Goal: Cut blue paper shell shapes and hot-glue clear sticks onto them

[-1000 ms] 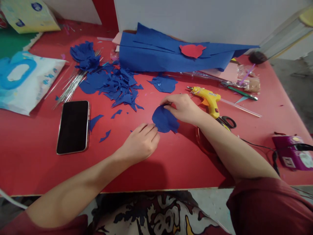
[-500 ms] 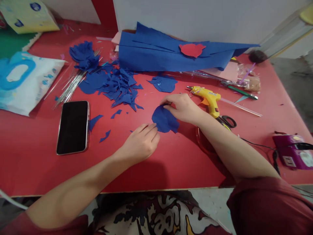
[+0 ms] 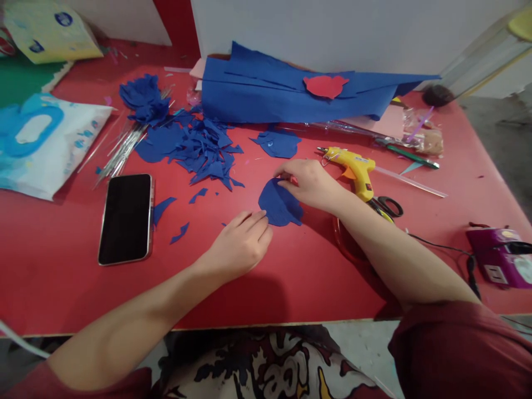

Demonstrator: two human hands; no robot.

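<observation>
A rounded blue petal-shaped piece (image 3: 280,206), of thin paper or felt, is held just over the red table between my hands. My right hand (image 3: 310,183) pinches its upper edge between thumb and fingers. At its lower left edge, my left hand (image 3: 245,241) has the fingertips closed on it; the left thumb is hidden. Behind the hands lies another blue cut piece (image 3: 279,143). To the left is a heap of blue scraps (image 3: 208,147), with blue cloth-like flowers (image 3: 143,97) on silvery wire stems beyond it.
A yellow glue gun (image 3: 353,166) and black-handled scissors (image 3: 389,206) lie by my right forearm. On the left are a phone (image 3: 126,219) and a wipes pack (image 3: 54,141). A blue sheet (image 3: 257,91) with a red cutout stands at the back; a purple power box (image 3: 499,257) sits at right.
The blue piece's lower right edge has shifted slightly and lies a bit flatter. Both hands keep nearly the same place and grip, while the view has moved slightly.
</observation>
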